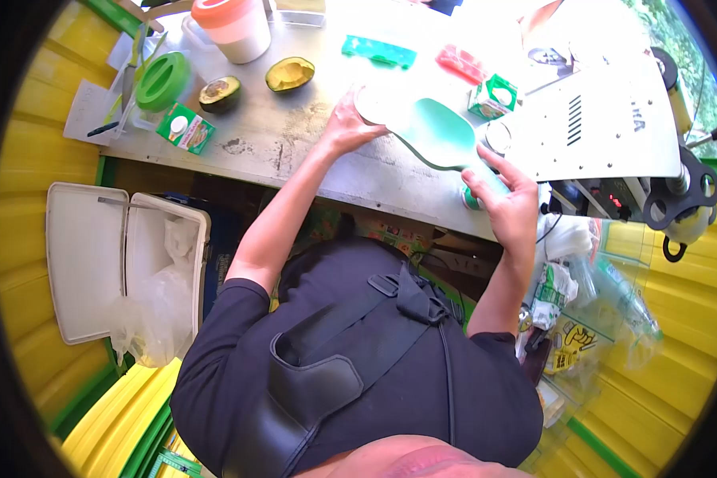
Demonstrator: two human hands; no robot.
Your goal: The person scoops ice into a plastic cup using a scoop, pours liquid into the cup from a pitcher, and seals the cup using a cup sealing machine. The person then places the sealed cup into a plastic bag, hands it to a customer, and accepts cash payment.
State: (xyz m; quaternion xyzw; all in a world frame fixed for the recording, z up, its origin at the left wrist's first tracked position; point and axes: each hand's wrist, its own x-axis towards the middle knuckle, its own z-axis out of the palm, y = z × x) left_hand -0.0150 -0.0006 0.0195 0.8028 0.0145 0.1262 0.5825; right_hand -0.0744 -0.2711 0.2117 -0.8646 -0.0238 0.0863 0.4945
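A large mint-green spoon [438, 127] lies across the view above the counter, broad head toward my left side. My right hand [508, 203] is closed around its handle at the counter's front edge. My left hand [352, 125] curls around the side of a pale, rounded thing [377, 106], close to the spoon's head. Glare washes that thing out, so its kind cannot be made out. Left of this hand rest two avocado halves: one hollowed [290, 74], the other with its pit [220, 94]. A small green-topped item [471, 197] shows beside my right hand.
A green-lidded container [161, 84], a carton [186, 129] and an orange-lidded tub [231, 32] stand on the counter's left. Another carton [495, 97], a red tray [460, 64] and a teal tray [378, 52] sit farther back. A white machine [597, 119] occupies the right.
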